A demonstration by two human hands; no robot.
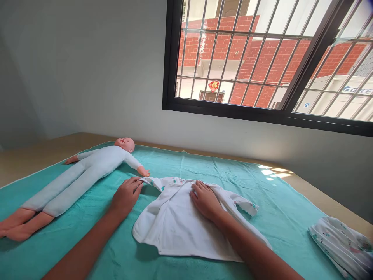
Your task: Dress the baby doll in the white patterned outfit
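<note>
A white baby shirt [180,217] with small coloured prints on its sleeves lies spread on a teal cloth [116,256], its plain side up. My left hand [126,196] is closed on the end of the shirt's left sleeve, fingers pinching the cuff. Near the neckline, my right hand [206,200] rests on the shirt with fingers stretched out. The right sleeve [246,205] lies out to the side, untouched. Just beyond my left hand is the hand of a baby doll [99,161] in a white bodysuit, lying on its back.
A folded printed garment [342,243] sits at the right edge of the cloth. The wooden tabletop [317,186] shows around the cloth. Behind it stands a grey wall [101,77] with a barred, dark-framed window [227,105]. Sunlight patches fall at the back right.
</note>
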